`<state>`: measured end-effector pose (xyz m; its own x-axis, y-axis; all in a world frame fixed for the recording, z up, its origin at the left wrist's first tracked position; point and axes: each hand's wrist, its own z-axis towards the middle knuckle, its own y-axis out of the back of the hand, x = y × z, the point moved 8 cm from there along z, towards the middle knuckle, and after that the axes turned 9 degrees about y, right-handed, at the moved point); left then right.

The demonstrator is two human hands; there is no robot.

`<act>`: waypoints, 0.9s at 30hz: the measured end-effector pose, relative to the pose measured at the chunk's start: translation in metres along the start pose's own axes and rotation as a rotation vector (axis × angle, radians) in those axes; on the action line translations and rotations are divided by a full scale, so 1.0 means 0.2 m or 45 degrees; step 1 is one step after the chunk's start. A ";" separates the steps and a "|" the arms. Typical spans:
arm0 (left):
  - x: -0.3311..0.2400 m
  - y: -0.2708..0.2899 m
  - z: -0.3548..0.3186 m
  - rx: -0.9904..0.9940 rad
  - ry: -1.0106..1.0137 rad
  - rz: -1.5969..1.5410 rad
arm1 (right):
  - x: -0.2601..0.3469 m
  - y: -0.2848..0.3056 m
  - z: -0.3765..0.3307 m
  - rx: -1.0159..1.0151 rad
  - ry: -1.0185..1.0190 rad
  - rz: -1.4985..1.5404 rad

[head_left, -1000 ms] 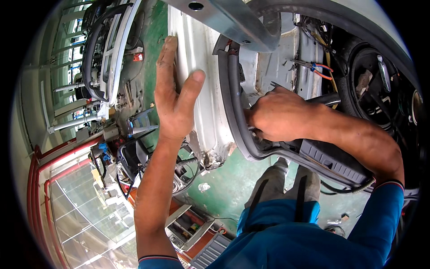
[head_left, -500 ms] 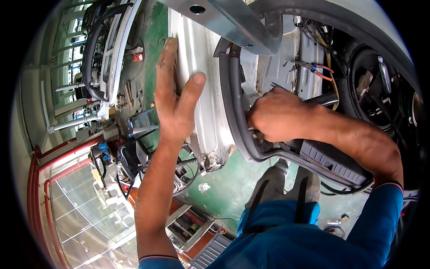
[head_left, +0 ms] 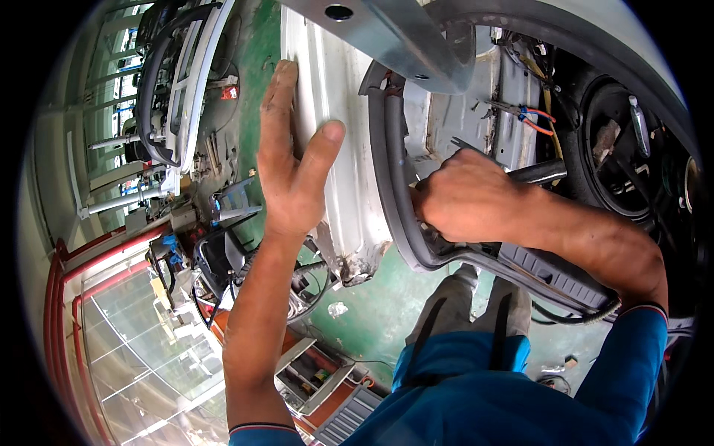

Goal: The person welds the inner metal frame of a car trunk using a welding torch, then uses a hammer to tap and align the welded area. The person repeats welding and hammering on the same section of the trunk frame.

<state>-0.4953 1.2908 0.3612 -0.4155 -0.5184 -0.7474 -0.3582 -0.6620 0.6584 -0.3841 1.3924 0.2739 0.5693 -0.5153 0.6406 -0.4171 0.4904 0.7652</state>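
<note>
My left hand [head_left: 292, 167] rests along the outer edge of a long white body panel [head_left: 346, 163], thumb and fingers apart, gripping nothing. At the opening edged with a black rubber seal [head_left: 396, 175], my right hand [head_left: 468, 197] is a closed fist, knuckles up. A dark round bar [head_left: 541, 172] sticks out on the right of this fist, and a thin forked tip [head_left: 468, 146] shows beyond it. They look like parts of one tool, but the fist hides the middle. The seal runs close beside my right fingers, whose tips are hidden.
Orange-handled pliers [head_left: 524, 117] lie on the metal floor inside the opening. A grey metal beam [head_left: 401, 41] juts in overhead. Farther right is a round black well [head_left: 617, 141] with loose items. An open toolbox [head_left: 316, 375] stands low on the left, near scattered parts.
My right fist has shifted slightly down and right, with the dark bar moving along. The left hand stays on the panel. The view has drifted a little.
</note>
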 end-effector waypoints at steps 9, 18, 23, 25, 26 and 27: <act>-0.01 0.00 0.00 0.009 0.010 -0.002 | 0.01 -0.03 0.00 0.067 -0.033 -0.202; -0.01 0.00 0.00 -0.006 -0.009 0.030 | -0.12 0.00 0.03 -0.019 -0.140 -0.004; -0.03 -0.01 0.00 -0.014 -0.021 0.018 | -0.20 0.01 0.02 -0.173 -0.386 -0.130; -0.03 0.00 -0.01 -0.012 -0.008 0.003 | 0.01 -0.01 0.00 -0.032 0.057 -0.078; -0.02 0.00 -0.01 -0.005 0.007 -0.028 | 0.01 -0.02 0.00 -0.071 0.086 -0.048; -0.02 0.00 0.01 0.000 0.008 -0.064 | 0.00 -0.02 0.01 -0.068 0.085 -0.077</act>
<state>-0.4947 1.2933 0.3641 -0.3917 -0.4881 -0.7799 -0.3782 -0.6873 0.6201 -0.3846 1.3901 0.2710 0.6390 -0.4979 0.5862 -0.3433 0.4974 0.7967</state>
